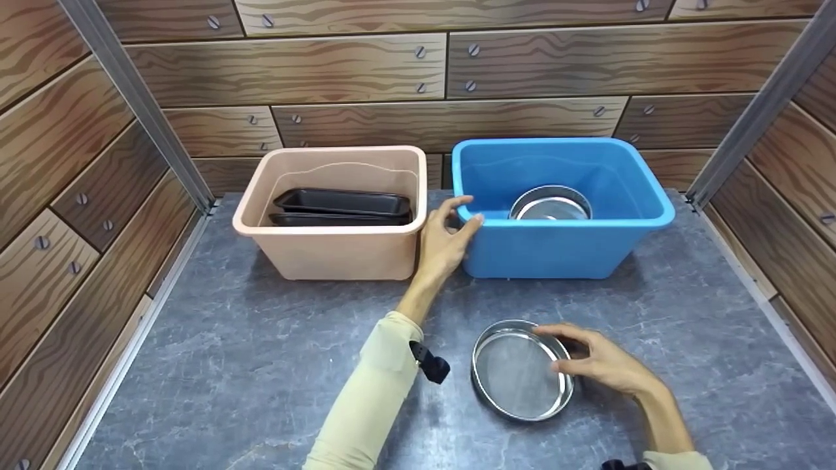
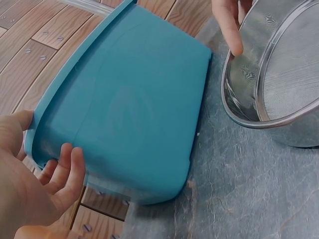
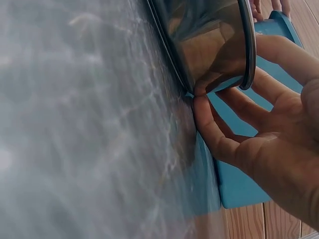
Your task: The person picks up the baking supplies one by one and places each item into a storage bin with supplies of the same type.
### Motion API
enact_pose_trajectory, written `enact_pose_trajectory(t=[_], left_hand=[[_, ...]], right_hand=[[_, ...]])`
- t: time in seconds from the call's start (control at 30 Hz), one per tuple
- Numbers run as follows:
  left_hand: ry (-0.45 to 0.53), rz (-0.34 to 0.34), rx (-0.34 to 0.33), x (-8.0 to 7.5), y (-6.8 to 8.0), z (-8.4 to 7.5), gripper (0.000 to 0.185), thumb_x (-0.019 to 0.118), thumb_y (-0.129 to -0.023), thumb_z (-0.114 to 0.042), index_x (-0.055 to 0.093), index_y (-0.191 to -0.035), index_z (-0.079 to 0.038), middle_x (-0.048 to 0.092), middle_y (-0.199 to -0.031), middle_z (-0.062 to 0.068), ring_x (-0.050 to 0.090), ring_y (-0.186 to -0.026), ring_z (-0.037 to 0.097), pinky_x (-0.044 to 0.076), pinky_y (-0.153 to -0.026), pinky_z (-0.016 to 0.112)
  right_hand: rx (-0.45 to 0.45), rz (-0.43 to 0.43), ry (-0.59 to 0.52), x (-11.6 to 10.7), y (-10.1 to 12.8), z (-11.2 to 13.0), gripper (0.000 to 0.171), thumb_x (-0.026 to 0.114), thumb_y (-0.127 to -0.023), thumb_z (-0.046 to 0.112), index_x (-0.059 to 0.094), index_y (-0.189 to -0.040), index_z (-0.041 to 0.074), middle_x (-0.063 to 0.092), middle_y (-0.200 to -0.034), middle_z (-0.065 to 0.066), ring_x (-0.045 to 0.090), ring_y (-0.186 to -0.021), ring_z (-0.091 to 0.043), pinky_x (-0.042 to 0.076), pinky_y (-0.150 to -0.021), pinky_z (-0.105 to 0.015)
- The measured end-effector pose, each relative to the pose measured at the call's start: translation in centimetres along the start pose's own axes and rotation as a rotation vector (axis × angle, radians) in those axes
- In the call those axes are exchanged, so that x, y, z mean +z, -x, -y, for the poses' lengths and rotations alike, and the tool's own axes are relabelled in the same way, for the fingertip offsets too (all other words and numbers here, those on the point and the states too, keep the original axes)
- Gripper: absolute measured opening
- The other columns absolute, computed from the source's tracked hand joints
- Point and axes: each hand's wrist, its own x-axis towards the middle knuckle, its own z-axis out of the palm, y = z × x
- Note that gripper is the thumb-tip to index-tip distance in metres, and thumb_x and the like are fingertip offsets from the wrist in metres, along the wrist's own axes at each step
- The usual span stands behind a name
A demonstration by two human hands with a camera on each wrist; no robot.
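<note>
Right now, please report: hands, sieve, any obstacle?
Left hand on blue tub rim corner. Right hand has grip on round sieve, tilted on table. Path to tub looks open.

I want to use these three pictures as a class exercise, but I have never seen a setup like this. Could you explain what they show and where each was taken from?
No machine here: a person works with two bare hands, wearing three cameras. The wide picture comes from the head; the close-ups come from each wrist. On the grey table stand a beige tub holding dark baking trays and a blue tub with a round metal sieve inside. The left hand touches the blue tub's corner. The right hand grips the rim of a second round mesh sieve tilted on the table.
</note>
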Motion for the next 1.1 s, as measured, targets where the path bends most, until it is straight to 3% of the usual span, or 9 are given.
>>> enact_pose_trajectory(t=[0.13, 0.3, 0.47, 0.7, 0.8, 0.93, 1.1], left_hand=[[0.003, 0.0, -0.012, 0.09, 0.05, 0.03, 0.038, 0.075, -0.085, -0.031, 0.065, -0.122, -0.028, 0.051, -0.104, 0.003, 0.055, -0.06, 0.008, 0.056, -0.042, 0.037], [0.01, -0.002, -0.021, 0.09, 0.09, 0.01, 0.039, 0.075, -0.086, -0.03, 0.065, -0.123, -0.027, 0.052, -0.107, 0.008, 0.055, -0.06, 0.009, 0.055, -0.04, 0.034], [0.023, 0.0, -0.035, 0.15, 0.0, 0.03, 0.038, 0.075, -0.086, -0.03, 0.065, -0.122, -0.029, 0.05, -0.107, 0.005, 0.056, -0.061, 0.009, 0.055, -0.04, 0.037], [0.044, 0.004, -0.056, 0.2, -0.02, -0.18, 0.038, 0.075, -0.085, -0.031, 0.065, -0.121, -0.03, 0.05, -0.107, 0.003, 0.055, -0.063, 0.01, 0.057, -0.048, 0.054], [0.035, 0.002, -0.054, 0.2, -0.05, -0.3, 0.038, 0.075, -0.086, -0.031, 0.064, -0.122, -0.03, 0.05, -0.107, 0.003, 0.055, -0.063, 0.011, 0.057, -0.045, 0.05], [0.032, 0.006, -0.048, 0.23, 0.01, -0.32, 0.038, 0.074, -0.086, -0.031, 0.064, -0.123, -0.029, 0.05, -0.107, 0.004, 0.061, -0.065, 0.022, 0.056, -0.04, 0.041], [0.053, 0.011, -0.053, 0.34, 0.16, -0.19, 0.039, 0.074, -0.086, -0.029, 0.064, -0.124, -0.026, 0.049, -0.105, 0.006, 0.066, -0.075, 0.037, 0.056, -0.042, 0.045]], right_hand=[[-0.007, -0.001, -0.043, 0.16, 0.06, 0.06, 0.054, 0.072, -0.087, 0.012, 0.055, -0.138, 0.016, 0.051, -0.142, -0.004, 0.044, -0.132, -0.014, 0.042, -0.103, -0.022], [0.018, -0.018, -0.071, 0.29, 0.15, 0.19, 0.055, 0.072, -0.087, 0.011, 0.054, -0.139, 0.017, 0.048, -0.145, -0.005, 0.043, -0.132, -0.012, 0.046, -0.1, -0.025], [0.035, -0.042, -0.065, 0.22, 0.12, 0.44, 0.055, 0.071, -0.088, 0.012, 0.053, -0.14, 0.019, 0.047, -0.145, -0.002, 0.04, -0.134, -0.01, 0.043, -0.102, -0.024], [0.037, -0.08, -0.107, -0.08, 0.35, 0.83, 0.056, 0.07, -0.088, 0.008, 0.053, -0.14, 0.019, 0.047, -0.144, -0.002, 0.042, -0.133, -0.016, 0.039, -0.105, -0.023], [0.034, -0.09, -0.116, -0.1, 0.43, 0.78, 0.057, 0.069, -0.088, 0.007, 0.052, -0.141, 0.019, 0.046, -0.144, -0.003, 0.042, -0.132, -0.02, 0.041, -0.104, -0.025], [0.039, -0.109, -0.123, 0.08, 0.46, 0.65, 0.059, 0.071, -0.087, 0.007, 0.052, -0.141, 0.019, 0.045, -0.144, -0.004, 0.041, -0.133, -0.02, 0.04, -0.104, -0.025], [0.033, -0.126, -0.186, 0.41, 0.49, 0.58, 0.061, 0.07, -0.086, 0.003, 0.051, -0.142, 0.015, 0.042, -0.145, -0.007, 0.039, -0.134, -0.025, 0.041, -0.103, -0.024]])
